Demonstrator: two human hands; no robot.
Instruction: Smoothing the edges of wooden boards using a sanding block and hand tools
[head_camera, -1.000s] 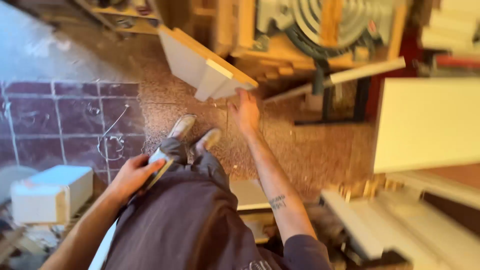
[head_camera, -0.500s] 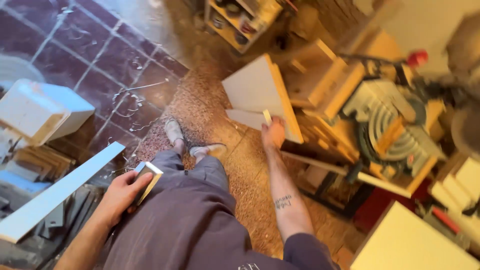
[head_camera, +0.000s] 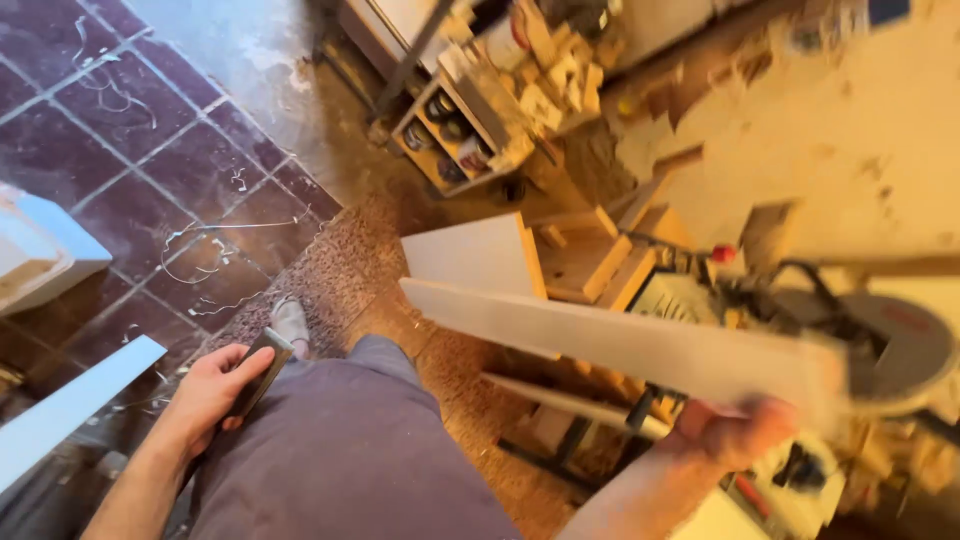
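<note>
My left hand (head_camera: 212, 385) rests against my thigh and grips a small flat block (head_camera: 258, 368) with a pale edge. My right hand (head_camera: 735, 432), blurred, is raised at the right and holds one end of a long white board (head_camera: 600, 340). The board stretches leftward across the view, above a white panel (head_camera: 475, 258) that leans against wooden pieces on the floor. My grey trousers (head_camera: 350, 460) fill the lower middle, and one shoe (head_camera: 292, 322) shows on the speckled floor.
A mitre saw (head_camera: 880, 345) on a stand sits at the right. A small wooden shelf unit (head_camera: 455, 125) with cans stands at the top middle. A white plank (head_camera: 70, 405) and a white block (head_camera: 40, 250) lie at the left on dark tiles with shavings.
My right hand let go of the leaning white panel and now lifts a long white board at the right. The view swung up and right. My left hand kept the small block.
</note>
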